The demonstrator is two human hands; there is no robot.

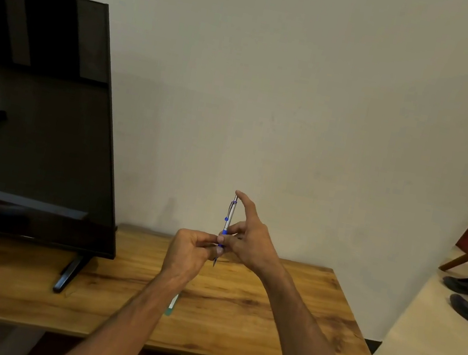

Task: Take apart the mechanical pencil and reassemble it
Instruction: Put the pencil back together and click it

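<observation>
You hold the mechanical pencil point(227, 223) upright above the desk point(234, 309), near its back edge, tip pointing down. Your left hand point(188, 252) has its fingers pinched on the blue grip low on the barrel. Your right hand point(250, 236) clamps thumb and bent fingers on the same grip from the other side, its index finger stretched up to touch the cap. A television point(35, 111) stands on the desk's left part.
</observation>
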